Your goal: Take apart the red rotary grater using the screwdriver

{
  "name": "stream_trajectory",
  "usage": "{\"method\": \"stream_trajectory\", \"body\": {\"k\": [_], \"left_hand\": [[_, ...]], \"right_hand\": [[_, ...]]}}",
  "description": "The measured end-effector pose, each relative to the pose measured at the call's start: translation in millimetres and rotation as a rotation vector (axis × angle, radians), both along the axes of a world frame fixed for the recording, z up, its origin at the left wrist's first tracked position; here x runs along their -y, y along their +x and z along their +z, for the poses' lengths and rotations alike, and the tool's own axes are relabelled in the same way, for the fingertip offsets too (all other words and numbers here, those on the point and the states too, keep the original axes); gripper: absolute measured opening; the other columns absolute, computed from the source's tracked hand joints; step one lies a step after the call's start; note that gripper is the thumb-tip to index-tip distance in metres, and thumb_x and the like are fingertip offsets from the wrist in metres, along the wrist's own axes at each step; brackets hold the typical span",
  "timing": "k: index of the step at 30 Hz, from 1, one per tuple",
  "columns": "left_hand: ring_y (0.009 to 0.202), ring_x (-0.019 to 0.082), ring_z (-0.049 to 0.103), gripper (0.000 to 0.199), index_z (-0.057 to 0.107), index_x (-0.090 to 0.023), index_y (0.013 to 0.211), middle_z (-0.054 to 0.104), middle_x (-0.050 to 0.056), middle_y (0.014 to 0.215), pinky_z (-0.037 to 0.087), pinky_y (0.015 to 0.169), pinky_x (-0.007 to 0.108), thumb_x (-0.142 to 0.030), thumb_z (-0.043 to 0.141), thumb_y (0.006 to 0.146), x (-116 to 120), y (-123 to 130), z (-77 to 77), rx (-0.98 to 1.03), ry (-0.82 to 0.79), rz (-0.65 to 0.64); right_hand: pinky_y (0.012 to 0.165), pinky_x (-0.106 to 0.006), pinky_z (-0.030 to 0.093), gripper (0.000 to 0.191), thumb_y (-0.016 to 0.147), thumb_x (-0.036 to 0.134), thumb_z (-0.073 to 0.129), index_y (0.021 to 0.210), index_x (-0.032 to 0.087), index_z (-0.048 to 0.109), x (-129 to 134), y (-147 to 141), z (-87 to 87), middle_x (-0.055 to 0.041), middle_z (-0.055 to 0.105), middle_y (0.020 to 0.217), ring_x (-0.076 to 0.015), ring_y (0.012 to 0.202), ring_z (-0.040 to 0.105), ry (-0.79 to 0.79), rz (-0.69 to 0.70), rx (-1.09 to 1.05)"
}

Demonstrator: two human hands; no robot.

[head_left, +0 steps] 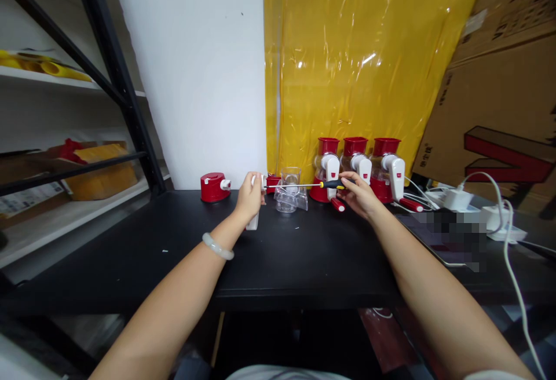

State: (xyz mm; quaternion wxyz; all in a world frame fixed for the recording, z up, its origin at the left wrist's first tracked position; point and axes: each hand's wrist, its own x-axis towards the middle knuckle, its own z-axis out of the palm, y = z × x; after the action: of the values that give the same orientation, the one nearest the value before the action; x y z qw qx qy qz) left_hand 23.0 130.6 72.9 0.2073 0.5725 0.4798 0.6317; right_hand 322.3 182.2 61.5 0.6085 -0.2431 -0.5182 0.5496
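My left hand [249, 199] is closed around a white crank handle [252, 222], mostly covered by my fingers, above the black table. In my right hand [359, 196] is a screwdriver [333, 184] with a black and yellow grip, its long shaft pointing left. The tip reaches the round white end of the crank handle; whether it sits in a screw I cannot tell. Behind the shaft stands a clear plastic grater body [290, 194], with a red part [273, 181] beside it. Further left a red base [215, 187] with a white stub rests on the table.
Several red and white rotary graters [355, 163] line the table's back, near my right hand. To the right lie a tablet [438, 235], white chargers [458, 197] and cables. A yellow plastic curtain [369, 67] hangs behind, with a large cardboard box [499, 96] at right and shelving [125, 96] at left.
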Motion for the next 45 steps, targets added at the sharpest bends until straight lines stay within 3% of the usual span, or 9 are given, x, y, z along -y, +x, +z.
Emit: {"method": "stream_trajectory", "body": {"k": [10, 13, 16, 19, 22, 33, 36, 40, 45], "left_hand": [[0.042, 0.01, 0.048, 0.031, 0.052, -0.021, 0.094, 0.05, -0.005, 0.058, 0.044, 0.04, 0.02, -0.049, 0.039, 0.094, 1.2, 0.5, -0.7, -0.03, -0.003, -0.001], [0.042, 0.01, 0.048, 0.031, 0.052, -0.021, 0.094, 0.05, -0.005, 0.057, 0.044, 0.041, 0.02, -0.05, 0.039, 0.093, 1.4, 0.6, -0.6, -0.028, -0.007, 0.0], [0.042, 0.01, 0.047, 0.029, 0.051, -0.022, 0.094, 0.049, -0.005, 0.056, 0.045, 0.041, 0.021, -0.047, 0.039, 0.094, 1.2, 0.5, 0.3, -0.014, -0.021, -0.001], [0.042, 0.01, 0.047, 0.026, 0.051, -0.022, 0.094, 0.048, -0.006, 0.055, 0.045, 0.041, 0.021, -0.044, 0.039, 0.094, 1.2, 0.4, 1.4, -0.006, -0.024, -0.001], [0.042, 0.01, 0.047, 0.027, 0.051, -0.022, 0.094, 0.049, -0.005, 0.056, 0.044, 0.041, 0.021, -0.045, 0.039, 0.094, 1.9, 0.8, 2.0, -0.005, -0.017, -0.004], [0.042, 0.01, 0.048, 0.027, 0.05, -0.022, 0.093, 0.049, -0.005, 0.056, 0.044, 0.04, 0.021, -0.046, 0.039, 0.094, 3.1, 2.7, -0.8, -0.045, -0.001, -0.012], [0.042, 0.011, 0.048, 0.027, 0.05, -0.022, 0.093, 0.048, -0.006, 0.056, 0.044, 0.04, 0.021, -0.046, 0.039, 0.094, 3.3, 2.9, -0.8, -0.049, -0.007, -0.015], [0.042, 0.011, 0.048, 0.029, 0.05, -0.022, 0.093, 0.048, -0.006, 0.055, 0.044, 0.04, 0.021, -0.048, 0.039, 0.093, 2.0, 1.3, 0.4, -0.03, -0.01, -0.001], [0.042, 0.01, 0.048, 0.03, 0.051, -0.022, 0.093, 0.05, -0.005, 0.057, 0.043, 0.041, 0.02, -0.05, 0.04, 0.093, 0.9, 0.3, -0.5, -0.029, -0.004, -0.003]], "right_hand": [[0.065, -0.027, 0.05, 0.04, 0.061, 0.025, 0.083, 0.095, 0.028, 0.062, 1.3, 3.7, 1.5, 0.0033, 0.064, 0.083, -0.0127, 0.073, 0.061, 0.015, 0.078, -0.04], [0.06, -0.029, 0.049, 0.032, 0.069, 0.043, 0.077, 0.09, 0.026, 0.059, -2.3, 0.6, 1.1, 0.0015, 0.064, 0.079, -0.0146, 0.067, 0.062, -0.011, 0.031, -0.019], [0.05, -0.028, 0.045, 0.042, 0.077, 0.064, 0.063, 0.086, 0.023, 0.057, -7.2, -2.0, -1.1, -0.0007, 0.062, 0.068, -0.015, 0.056, 0.058, -0.03, -0.06, 0.056], [0.04, -0.024, 0.034, 0.049, 0.076, 0.07, 0.06, 0.084, 0.022, 0.058, -9.7, -2.2, -3.7, 0.0015, 0.054, 0.054, -0.0117, 0.043, 0.048, 0.022, -0.171, 0.204], [0.039, -0.022, 0.03, 0.046, 0.072, 0.065, 0.069, 0.082, 0.021, 0.059, -9.0, -1.7, -4.7, 0.0044, 0.049, 0.05, -0.0085, 0.04, 0.043, 0.07, -0.192, 0.236], [0.058, -0.026, 0.048, 0.034, 0.06, 0.027, 0.078, 0.089, 0.026, 0.061, 0.3, -0.8, 0.9, 0.0031, 0.06, 0.079, -0.0121, 0.067, 0.057, 0.046, 0.006, -0.028], [0.056, -0.028, 0.049, 0.028, 0.066, 0.04, 0.075, 0.082, 0.024, 0.06, -4.5, -0.6, -0.5, 0.0017, 0.06, 0.079, -0.0129, 0.066, 0.057, 0.071, -0.087, -0.008], [0.046, -0.027, 0.042, 0.042, 0.078, 0.065, 0.061, 0.078, 0.023, 0.058, -10.9, -0.8, -4.6, 0.0018, 0.052, 0.058, -0.0123, 0.048, 0.049, 0.086, -0.206, 0.178], [0.045, -0.024, 0.037, 0.039, 0.071, 0.059, 0.072, 0.078, 0.023, 0.058, -8.8, -1.4, -4.7, 0.0037, 0.052, 0.062, -0.0094, 0.049, 0.047, 0.101, -0.189, 0.176]]}}
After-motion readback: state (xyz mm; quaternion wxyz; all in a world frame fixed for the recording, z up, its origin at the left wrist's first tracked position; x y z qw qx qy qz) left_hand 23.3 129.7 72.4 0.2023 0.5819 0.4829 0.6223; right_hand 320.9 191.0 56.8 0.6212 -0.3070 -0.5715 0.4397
